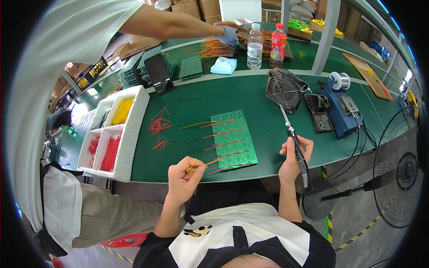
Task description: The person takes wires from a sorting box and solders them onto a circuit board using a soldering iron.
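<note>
My left hand [184, 178] is closed in a pinch on several thin yellow wires [191, 168], at the table's front edge just left of the circuit board. The green circuit board panel [243, 139] lies flat on the green table, with red, black and yellow wires reaching across it and off its left side. In my right hand [292, 158] is a soldering iron [292, 133], gripped by its dark handle. Its metal tip points up and away, in front of the black fume fan [286, 89], apart from the board. Loose red wires [159, 124] lie left of the board.
A white foam box [138, 134] of sorted wires stands at left. On the right are a blue solder feeder [342, 107], a tip-cleaning stand [319, 116] and a floor fan [397, 172]. Beyond stand two bottles [254, 49]; a co-worker's gloved hand [229, 36] touches wire bundles.
</note>
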`<act>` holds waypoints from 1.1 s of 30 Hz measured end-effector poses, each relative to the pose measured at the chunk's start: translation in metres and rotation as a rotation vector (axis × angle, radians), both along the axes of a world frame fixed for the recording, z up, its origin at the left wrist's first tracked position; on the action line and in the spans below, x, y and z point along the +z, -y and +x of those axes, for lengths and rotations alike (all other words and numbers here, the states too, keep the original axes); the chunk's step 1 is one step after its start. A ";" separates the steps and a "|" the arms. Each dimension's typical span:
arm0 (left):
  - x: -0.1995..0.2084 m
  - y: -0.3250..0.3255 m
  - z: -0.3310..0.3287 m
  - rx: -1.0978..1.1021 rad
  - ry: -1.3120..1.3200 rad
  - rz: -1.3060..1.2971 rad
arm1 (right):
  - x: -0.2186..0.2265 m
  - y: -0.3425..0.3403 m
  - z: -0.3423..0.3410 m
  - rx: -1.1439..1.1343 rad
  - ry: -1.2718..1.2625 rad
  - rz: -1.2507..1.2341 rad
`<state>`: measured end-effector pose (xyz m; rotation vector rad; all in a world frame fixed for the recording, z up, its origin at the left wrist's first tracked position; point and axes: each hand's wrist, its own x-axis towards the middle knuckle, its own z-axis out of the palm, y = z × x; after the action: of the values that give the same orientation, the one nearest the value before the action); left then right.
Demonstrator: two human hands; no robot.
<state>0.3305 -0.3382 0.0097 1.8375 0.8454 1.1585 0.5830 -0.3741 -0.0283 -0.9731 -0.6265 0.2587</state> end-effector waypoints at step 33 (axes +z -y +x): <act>-0.018 0.004 -0.005 0.034 0.150 -0.164 | -0.004 -0.002 0.001 0.012 0.022 -0.014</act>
<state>0.3256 -0.3419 -0.0084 1.5889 0.8618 1.1959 0.5837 -0.3723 -0.0318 -0.9872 -0.6515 0.2641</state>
